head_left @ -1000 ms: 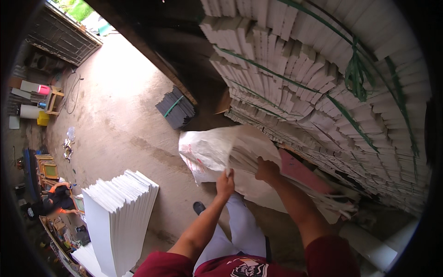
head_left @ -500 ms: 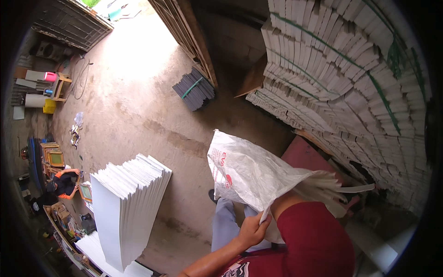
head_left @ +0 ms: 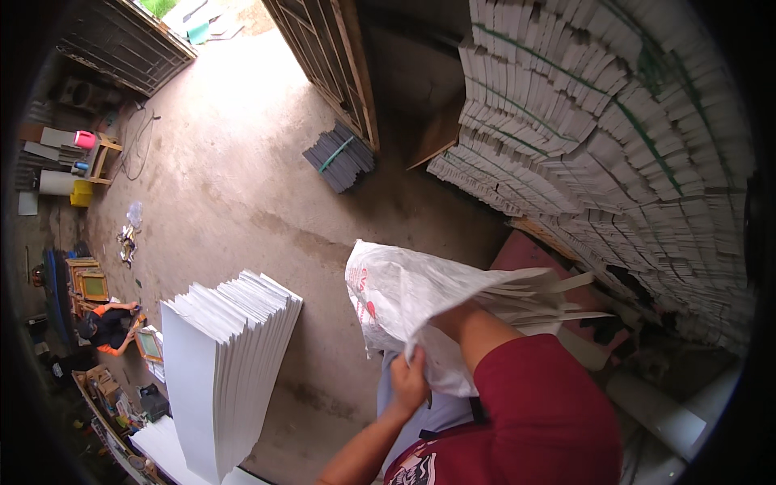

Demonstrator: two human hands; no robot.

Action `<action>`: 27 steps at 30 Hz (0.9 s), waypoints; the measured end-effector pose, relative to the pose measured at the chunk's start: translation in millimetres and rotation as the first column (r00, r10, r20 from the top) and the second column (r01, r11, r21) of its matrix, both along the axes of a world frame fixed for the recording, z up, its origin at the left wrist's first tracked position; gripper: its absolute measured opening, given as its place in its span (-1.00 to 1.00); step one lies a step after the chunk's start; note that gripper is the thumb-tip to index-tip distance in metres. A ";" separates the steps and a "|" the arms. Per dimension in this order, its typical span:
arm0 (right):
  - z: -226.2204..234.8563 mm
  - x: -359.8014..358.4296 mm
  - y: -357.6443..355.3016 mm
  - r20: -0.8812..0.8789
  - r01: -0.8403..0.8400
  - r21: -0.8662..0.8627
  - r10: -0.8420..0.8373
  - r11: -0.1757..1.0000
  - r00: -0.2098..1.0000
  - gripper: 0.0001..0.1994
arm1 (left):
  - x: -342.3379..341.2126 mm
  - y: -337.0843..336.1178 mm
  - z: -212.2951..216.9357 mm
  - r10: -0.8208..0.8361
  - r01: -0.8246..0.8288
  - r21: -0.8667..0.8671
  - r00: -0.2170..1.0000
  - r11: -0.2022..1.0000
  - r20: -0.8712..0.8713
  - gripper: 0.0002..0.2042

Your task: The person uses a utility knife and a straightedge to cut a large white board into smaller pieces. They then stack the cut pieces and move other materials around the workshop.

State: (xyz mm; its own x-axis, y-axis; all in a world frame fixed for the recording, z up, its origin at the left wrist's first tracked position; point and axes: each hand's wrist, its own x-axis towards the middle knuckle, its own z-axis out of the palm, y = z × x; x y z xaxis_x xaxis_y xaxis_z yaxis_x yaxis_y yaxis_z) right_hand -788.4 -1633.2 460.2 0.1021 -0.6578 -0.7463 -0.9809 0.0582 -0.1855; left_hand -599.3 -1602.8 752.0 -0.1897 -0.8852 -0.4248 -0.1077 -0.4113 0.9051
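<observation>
A white woven sack (head_left: pixel 428 279) with red print lies tilted in front of my body, its mouth toward me. My left hand (head_left: pixel 411 380) is closed on the lower edge of the mouth. My right forearm (head_left: pixel 478 333) goes into the sack, so the right hand is hidden inside and its fingers do not show. Several pale flat strips (head_left: pixel 558 284) stick out to the right, beyond my right arm; whether they are contents or parts of the sack I cannot tell.
On the left stands a tall stack of white boards (head_left: pixel 234 347). Strapped bundles of white strips (head_left: pixel 566 121) form a high wall at the right. A bundle of dark grey strips (head_left: pixel 339 158) lies by the metal gate (head_left: pixel 327 61). Another person (head_left: pixel 113 327) works with frames at far left.
The sack has shifted left and slightly down, with my left hand holding its edge. My right arm has moved left, and more of its forearm shows.
</observation>
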 end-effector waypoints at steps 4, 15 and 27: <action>26.1 13.3 -17.3 0.044 -0.010 -0.052 0.012 0.999 0.999 -0.46 | 3.0 -18.3 -61.8 0.271 -0.273 0.088 0.962 0.958 0.042 -0.63; 187.4 -130.3 31.1 -0.128 0.515 -0.550 -0.676 0.657 0.726 0.01 | 2.7 -97.2 -80.1 0.594 -0.567 0.291 0.804 0.771 -0.007 -0.55; 110.7 -163.2 -55.0 0.524 0.943 -0.192 -0.784 0.273 0.333 -0.65 | -37.5 -99.3 -83.6 0.497 -0.467 0.236 0.864 0.852 -0.083 -0.49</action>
State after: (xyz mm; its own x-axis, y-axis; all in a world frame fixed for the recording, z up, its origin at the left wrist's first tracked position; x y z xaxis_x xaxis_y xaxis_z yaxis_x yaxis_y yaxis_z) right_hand -951.6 -1688.2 570.9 -0.5916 -0.6758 -0.4397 -0.2734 0.6812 -0.6792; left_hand -636.8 -1702.2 668.3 0.1695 -0.7782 -0.6047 0.2694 -0.5536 0.7880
